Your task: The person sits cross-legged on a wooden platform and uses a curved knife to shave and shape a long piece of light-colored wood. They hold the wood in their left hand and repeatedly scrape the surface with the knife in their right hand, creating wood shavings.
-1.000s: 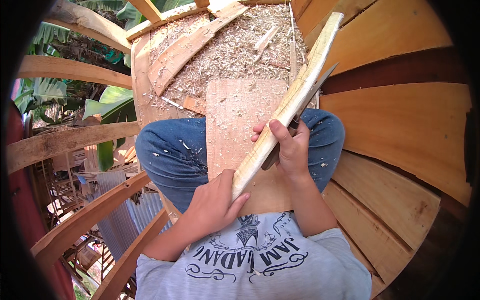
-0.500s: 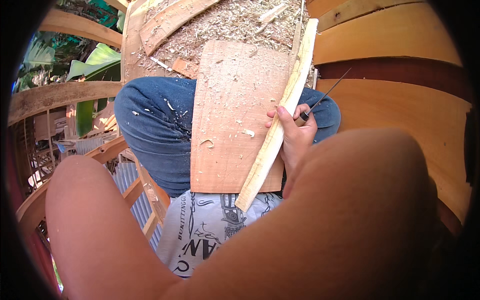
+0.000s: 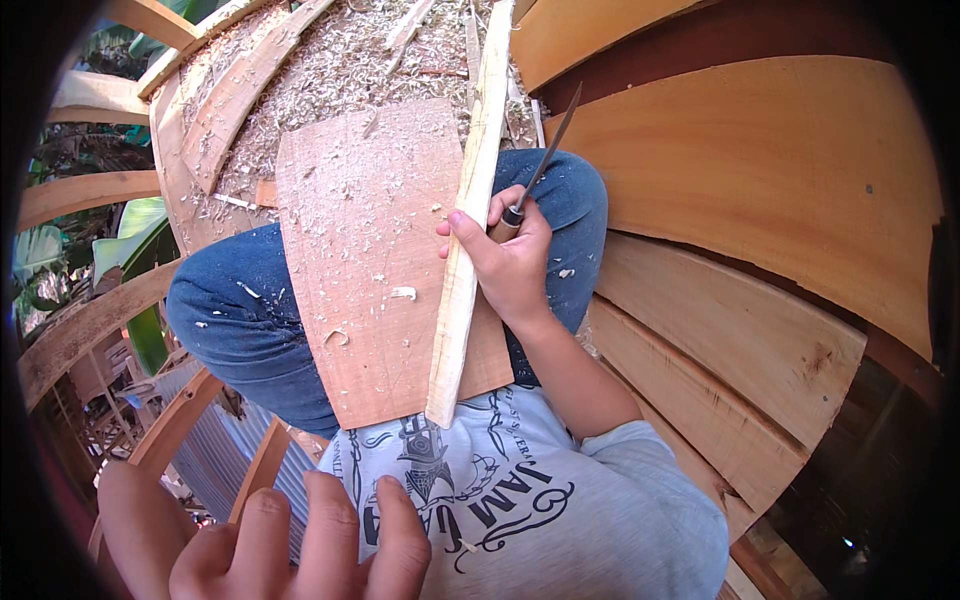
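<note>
My right hand (image 3: 517, 262) is closed around a long pale strip of wood (image 3: 462, 270), with the thumb over its face. The same hand also holds a knife (image 3: 548, 158) by its wooden handle, the thin dark blade pointing up and away. Beneath the strip, a wide flat board (image 3: 385, 250) lies across my lap, dotted with shavings. The strip's near end reaches past the board's near edge, over my shirt. My left hand (image 3: 300, 545) is raised at the lower left, close to the camera, its fingers apart and holding nothing.
Wood shavings (image 3: 330, 75) cover the surface beyond my knees, where a curved wooden piece (image 3: 240, 100) and thin offcuts lie. Curved planks (image 3: 740, 160) rise on the right. Wooden ribs (image 3: 95, 310) stand at the left, with leaves and corrugated sheet (image 3: 215, 455) beyond.
The large bare arm that crossed the lower view has moved away, and my left hand's spread fingers now show. The view has shifted, so the board and strip appear further left. My right hand keeps its hold.
</note>
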`<act>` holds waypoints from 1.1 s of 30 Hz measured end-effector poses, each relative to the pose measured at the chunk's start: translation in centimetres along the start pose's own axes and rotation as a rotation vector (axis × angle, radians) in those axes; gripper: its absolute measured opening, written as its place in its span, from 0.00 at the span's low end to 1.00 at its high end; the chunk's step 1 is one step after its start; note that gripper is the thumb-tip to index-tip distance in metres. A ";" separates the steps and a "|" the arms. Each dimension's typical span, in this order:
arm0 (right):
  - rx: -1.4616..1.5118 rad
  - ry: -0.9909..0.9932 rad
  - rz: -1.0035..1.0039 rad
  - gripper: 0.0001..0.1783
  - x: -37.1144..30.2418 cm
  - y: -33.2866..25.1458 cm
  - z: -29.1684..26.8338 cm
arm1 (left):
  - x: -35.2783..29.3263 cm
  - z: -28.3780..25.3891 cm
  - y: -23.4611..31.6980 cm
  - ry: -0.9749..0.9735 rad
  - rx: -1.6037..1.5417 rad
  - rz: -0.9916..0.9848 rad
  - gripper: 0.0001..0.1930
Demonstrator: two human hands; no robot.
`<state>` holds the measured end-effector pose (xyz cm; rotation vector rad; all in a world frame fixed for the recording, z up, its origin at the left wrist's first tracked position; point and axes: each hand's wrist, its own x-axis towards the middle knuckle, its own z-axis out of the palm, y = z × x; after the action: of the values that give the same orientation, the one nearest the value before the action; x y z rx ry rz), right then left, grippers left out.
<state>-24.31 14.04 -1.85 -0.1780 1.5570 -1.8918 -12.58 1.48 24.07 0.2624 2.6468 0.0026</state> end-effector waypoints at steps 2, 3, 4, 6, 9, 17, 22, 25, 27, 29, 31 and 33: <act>-0.040 -0.007 -0.021 0.17 0.1 0.1 0.1 | -0.3 -0.5 0.7 -0.212 -0.073 -0.089 0.15; -0.054 -0.013 -0.040 0.17 0.1 0.2 0.4 | -0.2 -0.2 0.6 -0.195 -0.163 -0.159 0.16; -0.067 -0.021 -0.058 0.17 0.2 0.2 0.7 | 0.0 1.0 0.2 -0.176 -0.254 -0.232 0.17; -0.040 -0.018 -0.080 0.17 0.5 0.2 0.9 | 1.1 3.4 -1.1 -0.117 -0.414 -0.296 0.19; -0.070 -0.030 -0.130 0.17 0.6 0.3 1.4 | 1.6 7.3 -1.8 0.041 -0.524 -0.289 0.20; -0.095 -0.033 -0.199 0.17 0.7 -1.6 4.0 | 1.3 12.6 -0.8 0.231 -0.992 -0.461 0.27; -0.015 0.028 -0.271 0.18 1.0 -2.1 5.6 | 4.6 15.9 1.5 0.327 -1.340 -0.508 0.29; -0.064 0.003 -0.341 0.18 0.9 -2.0 5.6 | 5.8 17.6 2.6 0.431 -1.491 -0.568 0.28; -0.088 -0.024 -0.343 0.17 0.6 -2.0 5.7 | 6.1 18.7 3.5 0.632 -1.489 -0.548 0.23; -0.078 -0.051 -0.279 0.16 0.0 -2.3 6.0 | 6.1 19.7 3.7 0.735 -1.535 -0.508 0.19; -0.043 -0.060 -0.208 0.14 -0.8 -2.9 6.0 | 6.1 20.5 3.2 0.745 -1.636 -0.438 0.16; -0.106 -0.096 -0.203 0.14 -1.2 -3.2 5.6 | 5.7 20.0 3.0 0.709 -1.693 -0.451 0.14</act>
<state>-21.87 10.37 2.97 -0.4839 1.6252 -1.9234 -7.73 4.62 3.88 -1.0108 2.1809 2.2757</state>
